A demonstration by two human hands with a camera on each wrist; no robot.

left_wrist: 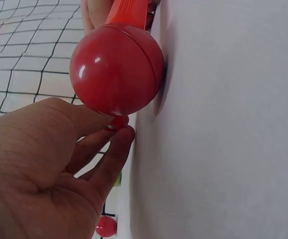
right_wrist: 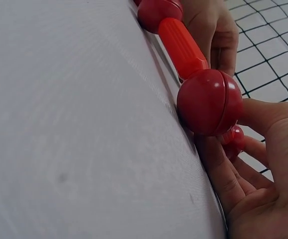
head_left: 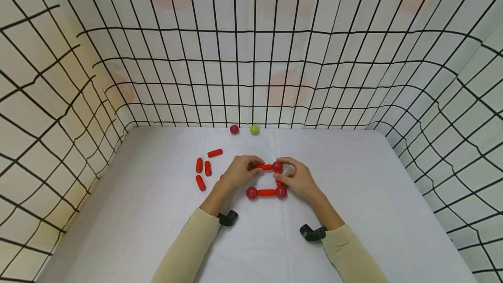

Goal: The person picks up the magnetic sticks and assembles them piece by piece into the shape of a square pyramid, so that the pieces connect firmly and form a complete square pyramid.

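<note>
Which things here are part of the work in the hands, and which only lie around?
In hand: rod-and-ball frame, held by left hand and right hand.
Lying about: four loose rods, red ball, green ball.

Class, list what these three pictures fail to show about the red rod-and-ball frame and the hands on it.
- Head view: the frame's right rod, hidden by the right hand.
- Head view: the top rod's left end, covered by the left hand.
- Wrist views: the frame's shape, too close and cut by edges.
</note>
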